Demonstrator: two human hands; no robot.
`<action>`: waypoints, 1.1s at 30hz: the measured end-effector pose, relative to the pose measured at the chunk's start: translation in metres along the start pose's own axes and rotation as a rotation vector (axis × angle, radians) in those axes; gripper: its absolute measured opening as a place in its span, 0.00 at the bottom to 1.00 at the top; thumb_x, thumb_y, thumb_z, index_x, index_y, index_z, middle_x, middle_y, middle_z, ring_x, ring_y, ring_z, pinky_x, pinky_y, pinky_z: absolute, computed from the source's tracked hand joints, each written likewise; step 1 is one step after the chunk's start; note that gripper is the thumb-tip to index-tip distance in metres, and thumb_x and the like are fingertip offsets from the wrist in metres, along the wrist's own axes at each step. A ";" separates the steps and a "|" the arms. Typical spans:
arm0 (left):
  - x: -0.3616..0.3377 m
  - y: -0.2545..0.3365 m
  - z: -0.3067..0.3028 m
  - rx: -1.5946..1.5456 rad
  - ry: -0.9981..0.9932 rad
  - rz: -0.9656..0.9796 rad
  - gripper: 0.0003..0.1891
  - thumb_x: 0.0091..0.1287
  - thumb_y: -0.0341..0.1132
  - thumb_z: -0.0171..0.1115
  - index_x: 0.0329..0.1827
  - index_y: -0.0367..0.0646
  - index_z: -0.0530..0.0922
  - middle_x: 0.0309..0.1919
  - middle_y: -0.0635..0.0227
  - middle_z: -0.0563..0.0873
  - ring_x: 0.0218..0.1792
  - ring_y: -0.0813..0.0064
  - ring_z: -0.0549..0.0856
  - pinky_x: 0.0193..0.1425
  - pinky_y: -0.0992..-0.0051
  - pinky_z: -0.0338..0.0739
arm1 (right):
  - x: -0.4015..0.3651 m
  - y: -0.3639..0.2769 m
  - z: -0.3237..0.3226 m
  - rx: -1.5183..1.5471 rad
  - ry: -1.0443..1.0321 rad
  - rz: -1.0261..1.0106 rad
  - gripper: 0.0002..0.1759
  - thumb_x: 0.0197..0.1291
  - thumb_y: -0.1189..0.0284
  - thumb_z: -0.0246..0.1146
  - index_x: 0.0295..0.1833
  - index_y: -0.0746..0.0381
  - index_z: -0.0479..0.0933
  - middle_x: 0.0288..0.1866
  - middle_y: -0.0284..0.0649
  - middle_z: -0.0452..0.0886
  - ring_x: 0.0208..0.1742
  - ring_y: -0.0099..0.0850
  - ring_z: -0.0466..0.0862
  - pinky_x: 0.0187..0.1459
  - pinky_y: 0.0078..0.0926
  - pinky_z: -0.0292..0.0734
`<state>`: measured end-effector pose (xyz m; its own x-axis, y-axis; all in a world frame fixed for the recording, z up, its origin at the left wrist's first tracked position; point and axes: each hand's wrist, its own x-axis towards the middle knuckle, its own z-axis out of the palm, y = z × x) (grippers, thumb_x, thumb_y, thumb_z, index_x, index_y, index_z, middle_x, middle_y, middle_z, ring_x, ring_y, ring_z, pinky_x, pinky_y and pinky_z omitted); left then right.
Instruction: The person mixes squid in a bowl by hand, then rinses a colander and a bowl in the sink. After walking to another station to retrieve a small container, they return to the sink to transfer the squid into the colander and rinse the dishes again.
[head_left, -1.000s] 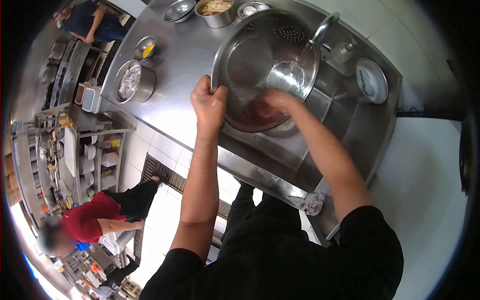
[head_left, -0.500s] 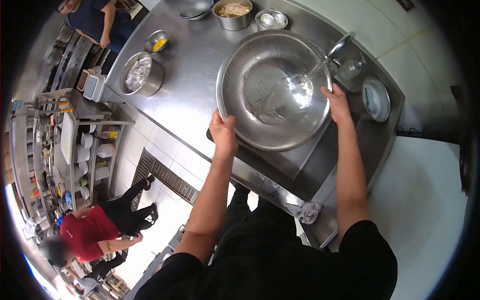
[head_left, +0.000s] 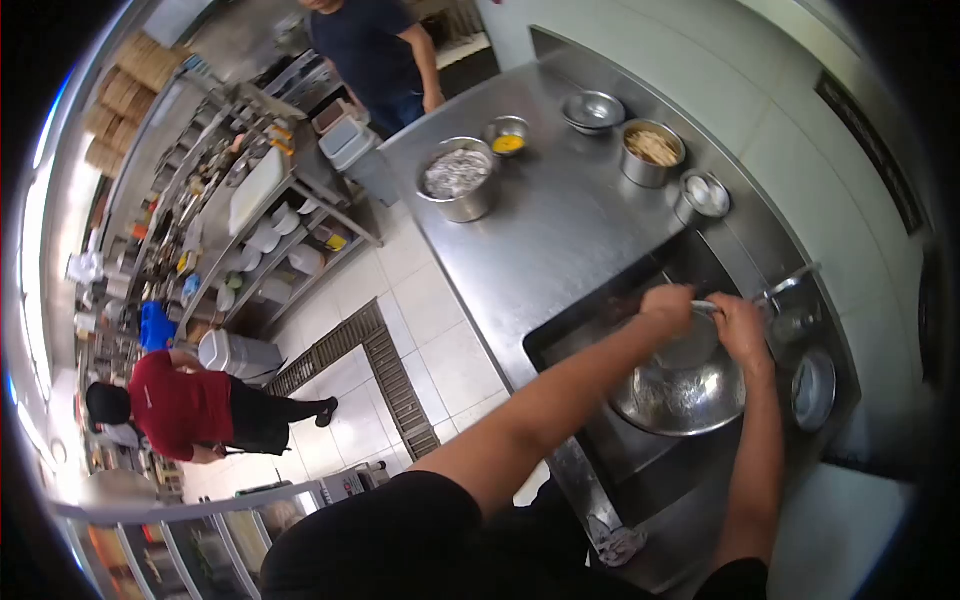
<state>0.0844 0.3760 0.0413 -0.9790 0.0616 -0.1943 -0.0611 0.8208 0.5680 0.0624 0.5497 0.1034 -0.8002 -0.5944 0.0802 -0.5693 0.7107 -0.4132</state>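
Note:
A large, shiny metal bowl point(head_left: 690, 402) is down in the sink point(head_left: 632, 450), tipped steeply on its side. My left hand point(head_left: 668, 310) is closed at the bowl's upper rim, its forearm reaching across from the lower left. Close beside it, my right hand point(head_left: 738, 330) also grips that rim, just left of the metal faucet point(head_left: 790, 283). The hands cover part of the rim between them.
On the steel counter point(head_left: 560, 230) stand a pot with greyish-white contents point(head_left: 458, 180), a small bowl of yellow liquid point(head_left: 508, 138), stacked bowls point(head_left: 594, 111), a pot of tan strips point(head_left: 650, 152) and a bowl of white round things point(head_left: 706, 194). A crumpled cloth point(head_left: 620, 545) lies at the front edge. Two people stand farther off.
The bowl has gone from level under the running faucet to tipped down in the sink. My hands have moved from its opposite sides to close together on the rim. The view has turned left.

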 end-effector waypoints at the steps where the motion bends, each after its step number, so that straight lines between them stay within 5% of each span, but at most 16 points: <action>1: 0.009 0.005 0.000 0.020 -0.007 0.010 0.17 0.61 0.35 0.64 0.53 0.56 0.86 0.48 0.61 0.90 0.51 0.56 0.89 0.57 0.58 0.83 | 0.005 -0.006 0.002 0.005 0.016 -0.015 0.09 0.61 0.75 0.65 0.47 0.60 0.83 0.41 0.49 0.85 0.44 0.54 0.84 0.42 0.47 0.78; 5: -0.019 0.021 -0.045 0.026 -0.094 0.079 0.19 0.61 0.31 0.62 0.57 0.51 0.85 0.52 0.60 0.89 0.54 0.57 0.88 0.59 0.59 0.82 | -0.003 -0.013 -0.011 0.094 0.065 0.025 0.11 0.60 0.75 0.66 0.49 0.61 0.83 0.43 0.50 0.86 0.46 0.54 0.85 0.43 0.44 0.79; 11: -0.067 -0.053 -0.030 -0.473 0.413 0.130 0.24 0.64 0.29 0.61 0.65 0.46 0.81 0.59 0.58 0.86 0.60 0.59 0.85 0.67 0.66 0.77 | -0.058 0.102 0.010 0.300 0.218 0.433 0.21 0.64 0.69 0.67 0.58 0.69 0.80 0.51 0.55 0.86 0.52 0.47 0.86 0.55 0.37 0.77; 14: -0.087 -0.093 -0.007 -0.984 0.450 0.000 0.22 0.65 0.28 0.64 0.63 0.43 0.82 0.61 0.61 0.86 0.61 0.63 0.84 0.68 0.69 0.75 | -0.093 0.112 0.037 0.570 0.352 0.724 0.25 0.68 0.65 0.67 0.60 0.76 0.77 0.56 0.50 0.84 0.56 0.39 0.83 0.59 0.35 0.74; 17: -0.116 -0.109 0.044 -1.430 0.428 -0.288 0.20 0.69 0.30 0.64 0.64 0.38 0.81 0.60 0.63 0.85 0.61 0.71 0.81 0.68 0.72 0.73 | -0.117 0.113 0.071 0.904 0.504 0.661 0.26 0.69 0.64 0.67 0.61 0.76 0.76 0.58 0.48 0.84 0.56 0.38 0.83 0.60 0.35 0.74; 20: -0.131 -0.123 0.112 -1.731 0.356 -0.482 0.19 0.72 0.33 0.64 0.63 0.37 0.81 0.57 0.64 0.86 0.58 0.72 0.82 0.66 0.71 0.74 | -0.119 0.116 0.069 0.774 0.422 0.692 0.25 0.69 0.65 0.66 0.61 0.76 0.77 0.56 0.49 0.85 0.56 0.37 0.83 0.61 0.34 0.73; 23: -0.130 -0.124 0.083 -1.234 0.221 -0.468 0.20 0.69 0.32 0.64 0.63 0.37 0.81 0.54 0.64 0.88 0.56 0.73 0.83 0.64 0.72 0.75 | -0.099 0.092 0.027 0.588 0.305 0.526 0.21 0.70 0.69 0.64 0.60 0.74 0.78 0.54 0.49 0.86 0.54 0.36 0.84 0.61 0.34 0.73; 25: -0.089 -0.131 0.088 -1.255 0.302 -0.123 0.22 0.64 0.30 0.65 0.63 0.41 0.81 0.54 0.62 0.89 0.55 0.66 0.86 0.63 0.70 0.77 | -0.074 0.063 0.001 0.395 0.218 0.406 0.17 0.68 0.76 0.61 0.60 0.71 0.80 0.54 0.51 0.86 0.56 0.39 0.86 0.60 0.35 0.75; 29: -0.045 -0.030 -0.004 -0.451 0.310 0.086 0.26 0.58 0.29 0.64 0.62 0.49 0.82 0.60 0.61 0.85 0.61 0.56 0.83 0.66 0.62 0.77 | -0.025 0.036 0.002 0.067 0.153 0.221 0.19 0.60 0.83 0.62 0.58 0.68 0.82 0.56 0.53 0.86 0.58 0.45 0.86 0.60 0.37 0.77; 33: -0.033 0.015 -0.026 -0.177 0.224 0.175 0.23 0.57 0.30 0.64 0.58 0.50 0.83 0.57 0.65 0.86 0.58 0.58 0.84 0.62 0.60 0.79 | -0.003 -0.005 0.004 -0.114 0.138 0.061 0.22 0.52 0.85 0.64 0.56 0.66 0.83 0.54 0.52 0.86 0.58 0.49 0.85 0.61 0.38 0.78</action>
<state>0.1103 0.3712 0.0768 -0.9949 0.0505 0.0875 0.0979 0.6962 0.7111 0.0685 0.5468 0.1017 -0.8479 -0.4967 0.1851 -0.5300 0.7866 -0.3167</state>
